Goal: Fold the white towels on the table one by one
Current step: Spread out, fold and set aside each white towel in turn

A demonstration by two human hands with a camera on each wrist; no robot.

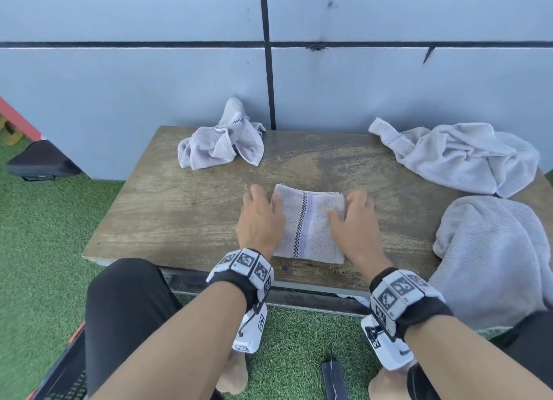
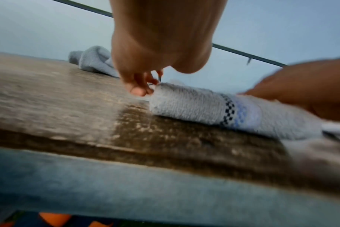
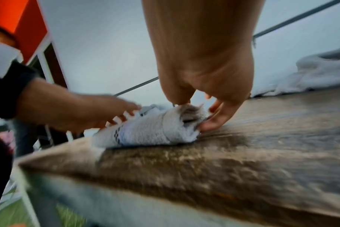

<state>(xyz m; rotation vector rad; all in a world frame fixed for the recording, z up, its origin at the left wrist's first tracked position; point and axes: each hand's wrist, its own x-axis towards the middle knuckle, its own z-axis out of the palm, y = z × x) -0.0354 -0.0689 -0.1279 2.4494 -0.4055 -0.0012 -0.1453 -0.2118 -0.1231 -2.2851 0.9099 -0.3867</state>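
Observation:
A folded white towel (image 1: 308, 223) with a checkered and blue stripe lies in the middle of the wooden table (image 1: 179, 214). My left hand (image 1: 260, 202) lies at its left edge with fingers spread and fairly straight, touching the cloth (image 2: 184, 104). The left fingertips (image 2: 140, 90) meet the towel's far left corner. My right hand (image 1: 350, 208) is at the right edge, thumb on top and fingers down the side, and it pinches the layered edge (image 3: 194, 113). Three crumpled white towels wait: back left (image 1: 221, 142), back right (image 1: 466, 157) and right (image 1: 490, 250).
A grey panelled wall (image 1: 149, 85) stands right behind the table. The right-hand towel hangs over the table's front right corner. Green artificial grass (image 1: 45, 235) surrounds the table, with a black object (image 1: 42, 160) on it at the left. My knees sit under the near edge.

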